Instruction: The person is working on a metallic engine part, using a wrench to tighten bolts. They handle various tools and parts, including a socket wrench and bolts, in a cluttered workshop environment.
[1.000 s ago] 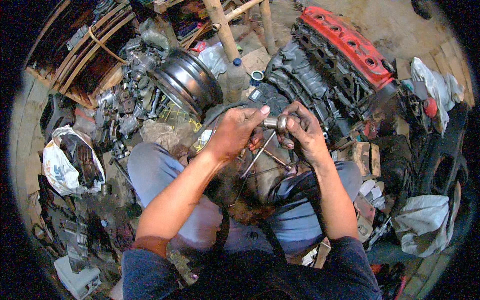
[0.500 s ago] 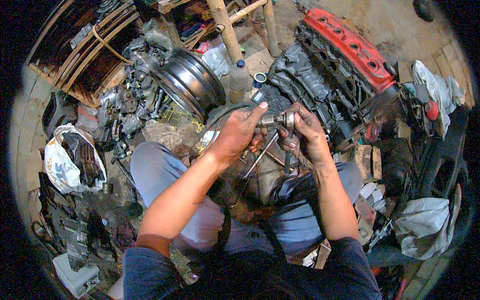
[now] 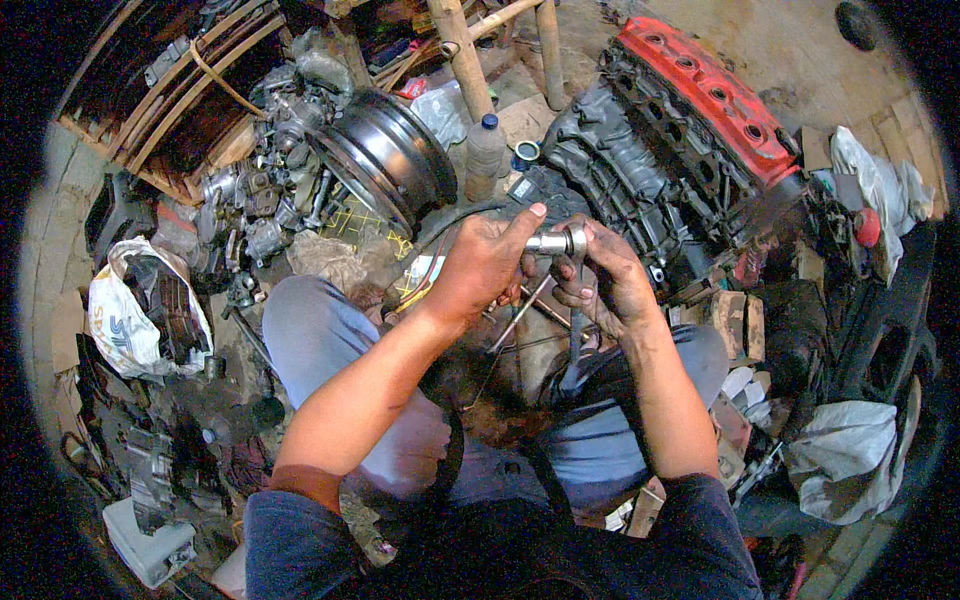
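In front of my knees, both hands are raised and meet at a ratchet wrench with a shiny metal socket. My left hand (image 3: 480, 262) is closed around the socket (image 3: 545, 243), with its thumb stretched along the top. My right hand (image 3: 612, 272) grips the round head of the ratchet wrench (image 3: 577, 240); the dark handle hangs down below the fingers. The socket sits up against the ratchet head. Beneath my hands a thin metal rod (image 3: 521, 316) slants; what it belongs to is hidden.
A black wheel rim (image 3: 395, 160) lies at the far left beside piled metal parts (image 3: 265, 205). Behind my hands stands a plastic bottle (image 3: 486, 160). An engine part with a red cover (image 3: 700, 85) lies far right. A white sack (image 3: 125, 320) rests at left.
The socket and the ratchet head have come together; a gap with the square drive showed between them before. My left hand has shifted slightly right. The whole view has moved a little.
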### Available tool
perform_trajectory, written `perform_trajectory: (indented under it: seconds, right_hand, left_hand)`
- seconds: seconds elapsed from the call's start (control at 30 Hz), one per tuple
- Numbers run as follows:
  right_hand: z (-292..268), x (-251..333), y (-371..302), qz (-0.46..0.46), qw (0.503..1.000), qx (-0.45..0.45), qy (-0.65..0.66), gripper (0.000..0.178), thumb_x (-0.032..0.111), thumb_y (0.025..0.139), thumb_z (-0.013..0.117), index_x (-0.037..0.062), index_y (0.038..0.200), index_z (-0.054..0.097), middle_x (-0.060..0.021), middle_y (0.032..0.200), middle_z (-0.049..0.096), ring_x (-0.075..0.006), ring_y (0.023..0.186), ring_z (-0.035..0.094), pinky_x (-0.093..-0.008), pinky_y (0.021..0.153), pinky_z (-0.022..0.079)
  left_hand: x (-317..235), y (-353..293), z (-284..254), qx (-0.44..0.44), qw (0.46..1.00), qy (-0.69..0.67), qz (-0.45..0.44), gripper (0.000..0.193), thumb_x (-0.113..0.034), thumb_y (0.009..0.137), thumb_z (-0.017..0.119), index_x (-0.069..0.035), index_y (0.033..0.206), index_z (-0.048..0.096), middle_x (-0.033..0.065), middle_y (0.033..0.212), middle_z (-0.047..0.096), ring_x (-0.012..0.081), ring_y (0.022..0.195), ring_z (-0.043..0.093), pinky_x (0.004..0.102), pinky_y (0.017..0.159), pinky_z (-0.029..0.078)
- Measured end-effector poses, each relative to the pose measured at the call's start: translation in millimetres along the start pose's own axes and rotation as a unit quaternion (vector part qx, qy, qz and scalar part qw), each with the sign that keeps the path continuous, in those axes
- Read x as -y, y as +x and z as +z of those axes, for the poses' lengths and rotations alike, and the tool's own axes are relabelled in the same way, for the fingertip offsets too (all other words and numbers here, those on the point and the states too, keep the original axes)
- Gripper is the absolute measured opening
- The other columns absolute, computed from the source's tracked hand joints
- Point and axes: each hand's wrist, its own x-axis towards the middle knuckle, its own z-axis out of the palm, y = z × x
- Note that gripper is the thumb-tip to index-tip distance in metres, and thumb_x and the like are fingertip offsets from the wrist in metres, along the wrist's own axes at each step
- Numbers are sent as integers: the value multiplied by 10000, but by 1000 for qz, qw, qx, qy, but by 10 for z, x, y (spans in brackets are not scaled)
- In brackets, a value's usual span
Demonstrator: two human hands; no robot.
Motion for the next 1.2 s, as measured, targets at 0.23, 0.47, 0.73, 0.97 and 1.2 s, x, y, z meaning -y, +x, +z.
perform_trajectory:
  seconds: [0.23,0.47,0.73,0.97,1.2]
  right_hand:
    - [-18,3,25,-13,999,46,-8,338,289,951,604,43,1170,532,-45,955,598,-111,688,552,-202,453,411]
    - [1,2,24,-18,998,56,-31,372,317,941,620,37,1169,532,-40,918,601,-98,677,552,-210,461,431]
    - [-15,-18,28,-29,999,22,-35,349,299,948,609,29,1159,546,-62,917,607,-104,680,566,-203,449,428]
    - [-66,72,51,-38,998,15,-42,306,296,951,589,19,1080,590,-73,792,607,-80,521,488,-203,411,385]
    - [-37,209,-45,-97,988,-41,-110,315,309,961,579,26,1099,583,-37,774,572,-72,497,440,-197,423,340]
  left_hand:
    - [-13,-2,-9,-11,999,33,33,575,-427,953,581,-21,545,584,43,459,515,129,332,474,279,340,359]
    - [-16,-17,-18,-8,999,29,30,582,-430,953,578,-21,540,586,47,454,515,133,326,472,281,340,361]
    - [-51,-4,-95,102,993,54,-5,466,-427,971,540,-23,801,698,59,604,636,136,447,559,258,432,427]
    - [9,46,-170,234,951,-150,-134,454,-413,987,522,15,1087,633,160,897,698,225,755,688,344,690,570]
    - [32,63,-211,268,859,-381,-212,338,-337,1011,478,-16,1079,555,233,1130,653,316,1049,649,453,950,511]
